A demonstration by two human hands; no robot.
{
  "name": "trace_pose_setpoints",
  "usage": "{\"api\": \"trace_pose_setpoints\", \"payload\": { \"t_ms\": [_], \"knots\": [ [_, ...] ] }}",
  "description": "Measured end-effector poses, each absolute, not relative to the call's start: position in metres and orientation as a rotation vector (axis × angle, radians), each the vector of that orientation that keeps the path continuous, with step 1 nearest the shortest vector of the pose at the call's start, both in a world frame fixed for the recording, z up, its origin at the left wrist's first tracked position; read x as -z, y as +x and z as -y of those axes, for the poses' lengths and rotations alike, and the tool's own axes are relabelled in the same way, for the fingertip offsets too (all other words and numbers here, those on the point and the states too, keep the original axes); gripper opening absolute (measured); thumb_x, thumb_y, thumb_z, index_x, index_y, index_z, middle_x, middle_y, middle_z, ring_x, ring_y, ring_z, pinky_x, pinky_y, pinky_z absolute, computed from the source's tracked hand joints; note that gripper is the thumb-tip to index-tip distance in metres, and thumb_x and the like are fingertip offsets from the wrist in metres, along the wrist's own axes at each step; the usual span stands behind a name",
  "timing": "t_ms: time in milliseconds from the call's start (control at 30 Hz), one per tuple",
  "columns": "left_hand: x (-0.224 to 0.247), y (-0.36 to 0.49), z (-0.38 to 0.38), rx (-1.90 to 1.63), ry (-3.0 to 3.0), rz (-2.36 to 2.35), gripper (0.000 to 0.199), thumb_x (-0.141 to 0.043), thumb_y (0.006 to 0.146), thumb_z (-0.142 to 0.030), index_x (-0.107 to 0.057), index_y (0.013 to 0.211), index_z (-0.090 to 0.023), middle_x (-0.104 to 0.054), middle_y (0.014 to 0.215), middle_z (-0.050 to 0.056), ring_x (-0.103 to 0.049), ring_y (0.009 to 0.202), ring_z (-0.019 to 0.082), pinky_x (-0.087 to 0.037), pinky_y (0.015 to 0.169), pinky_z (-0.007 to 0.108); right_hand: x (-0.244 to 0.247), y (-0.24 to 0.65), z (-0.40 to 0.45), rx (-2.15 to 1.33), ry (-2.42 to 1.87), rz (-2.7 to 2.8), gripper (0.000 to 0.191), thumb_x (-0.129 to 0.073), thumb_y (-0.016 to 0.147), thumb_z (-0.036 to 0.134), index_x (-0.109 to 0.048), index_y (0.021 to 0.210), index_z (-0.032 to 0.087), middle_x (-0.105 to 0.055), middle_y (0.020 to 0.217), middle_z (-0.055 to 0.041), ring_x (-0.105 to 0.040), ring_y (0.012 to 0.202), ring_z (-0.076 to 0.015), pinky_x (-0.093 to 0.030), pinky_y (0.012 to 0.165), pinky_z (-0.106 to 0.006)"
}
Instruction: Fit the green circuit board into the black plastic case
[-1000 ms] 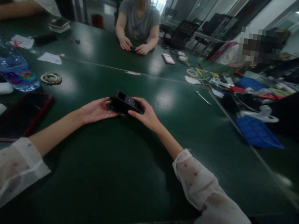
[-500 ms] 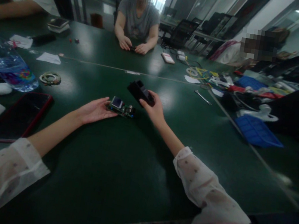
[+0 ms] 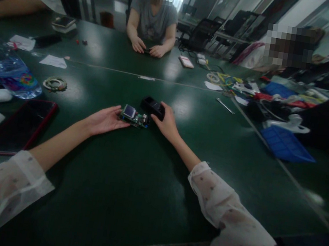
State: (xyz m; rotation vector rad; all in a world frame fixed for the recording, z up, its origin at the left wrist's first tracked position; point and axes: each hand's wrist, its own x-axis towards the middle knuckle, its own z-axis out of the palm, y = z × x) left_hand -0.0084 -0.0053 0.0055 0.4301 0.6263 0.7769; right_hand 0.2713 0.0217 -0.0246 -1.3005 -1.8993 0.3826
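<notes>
My left hand (image 3: 107,120) grips the left end of a green circuit board (image 3: 135,117), which carries a small square screen and several components. Between the thumb and fingers of my right hand (image 3: 167,122) is a black plastic casing (image 3: 152,105), with a window-like opening near its far end. The casing is just behind and to the right of the board, close to it; whether the two touch I cannot tell. Both things are over the green table (image 3: 117,186). My fingers partly hide the board's left end and the casing's near end.
At left are a water bottle (image 3: 7,69), a dark phone with a red edge (image 3: 23,127) and a coil of wire (image 3: 55,84). A wrench (image 3: 225,106) and a blue tray (image 3: 286,143) are at right. Across the table sits a person in grey (image 3: 152,21).
My right hand has turned and lowered the black casing, so more of its face shows and it lies nearer the board. My left hand holds the board almost still.
</notes>
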Motion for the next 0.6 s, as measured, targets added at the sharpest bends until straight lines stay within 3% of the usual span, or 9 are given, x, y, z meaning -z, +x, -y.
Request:
{"api": "trace_pose_setpoints", "payload": {
  "t_ms": [600],
  "knots": [
    [-0.0083,-0.0055,0.0064,-0.78,0.438,-0.652,0.036,-0.041,0.099,-0.026,-0.049,0.132,-0.012,-0.067,0.116,0.018,-0.066,0.114,0.028,-0.053,0.102,0.04,0.0278,0.2719,-0.0232,-0.38,-1.303,1.912,0.064,-0.065,0.084,0.031,-0.039,0.142,0.024,-0.05,0.134,-0.0144,-0.048,0.128,-0.0352,-0.038,0.11,-0.062]
  ]
}}
